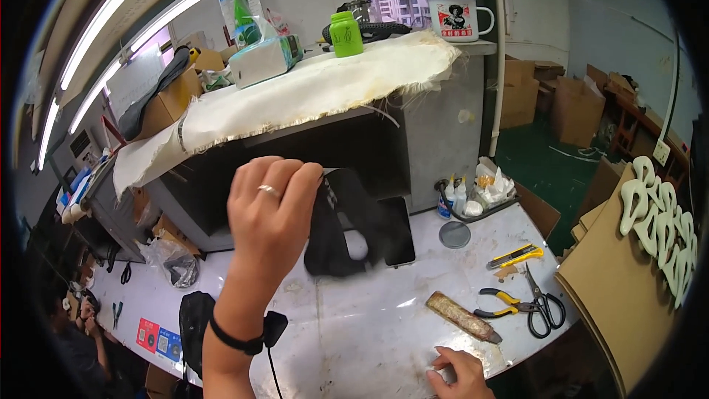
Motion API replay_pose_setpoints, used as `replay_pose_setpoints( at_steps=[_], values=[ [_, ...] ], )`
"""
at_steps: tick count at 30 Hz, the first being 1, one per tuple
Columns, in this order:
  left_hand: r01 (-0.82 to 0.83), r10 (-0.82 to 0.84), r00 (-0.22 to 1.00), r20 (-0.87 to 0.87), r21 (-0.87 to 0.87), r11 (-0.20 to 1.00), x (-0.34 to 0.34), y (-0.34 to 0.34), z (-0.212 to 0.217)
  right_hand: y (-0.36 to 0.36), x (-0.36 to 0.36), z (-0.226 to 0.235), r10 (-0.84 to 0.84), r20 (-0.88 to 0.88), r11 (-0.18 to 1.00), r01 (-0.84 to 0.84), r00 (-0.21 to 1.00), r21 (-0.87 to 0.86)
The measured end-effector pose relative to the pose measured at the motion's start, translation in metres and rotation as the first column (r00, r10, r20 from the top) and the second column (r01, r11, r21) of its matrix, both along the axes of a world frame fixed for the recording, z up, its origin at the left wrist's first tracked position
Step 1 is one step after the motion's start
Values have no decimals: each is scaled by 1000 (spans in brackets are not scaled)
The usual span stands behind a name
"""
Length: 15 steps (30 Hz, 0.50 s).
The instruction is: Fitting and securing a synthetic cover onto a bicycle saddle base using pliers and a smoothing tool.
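My left hand is raised over the workbench, its fingers closed on the top edge of a limp black piece of material with a cut-out. The piece hangs down, blurred at its right side, in front of a dark phone. Low at the front edge is my right hand, thumb and forefinger apart with nothing between them. Closest to it lies a worn, stained tool with a dark tip. Beyond that are yellow-and-black pliers and black-handled scissors.
A yellow utility knife, a round grey lid and glue bottles sit at the right. Cardboard with white saddle-shaped parts stands beside the bench. A cloth-covered shelf rises behind. Another person is at far left.
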<state>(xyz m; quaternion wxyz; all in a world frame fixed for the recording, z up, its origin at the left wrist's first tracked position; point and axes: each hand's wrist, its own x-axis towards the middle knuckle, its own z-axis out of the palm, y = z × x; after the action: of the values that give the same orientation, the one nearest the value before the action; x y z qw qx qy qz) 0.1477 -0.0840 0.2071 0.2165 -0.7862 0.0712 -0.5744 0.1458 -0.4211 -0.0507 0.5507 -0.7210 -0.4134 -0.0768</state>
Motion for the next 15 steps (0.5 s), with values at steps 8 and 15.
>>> replay_pose_setpoints(
  at_steps=[8,15],
  values=[
    [-130,-532,422,-734,-630,766,-73,-29,-26,-10,11,-39,-80,-537,903,290,840,318],
    [-331,-632,235,-739,-672,663,-43,-2,-178,6,8,-19,-32,-568,925,239,822,295]
  ],
)
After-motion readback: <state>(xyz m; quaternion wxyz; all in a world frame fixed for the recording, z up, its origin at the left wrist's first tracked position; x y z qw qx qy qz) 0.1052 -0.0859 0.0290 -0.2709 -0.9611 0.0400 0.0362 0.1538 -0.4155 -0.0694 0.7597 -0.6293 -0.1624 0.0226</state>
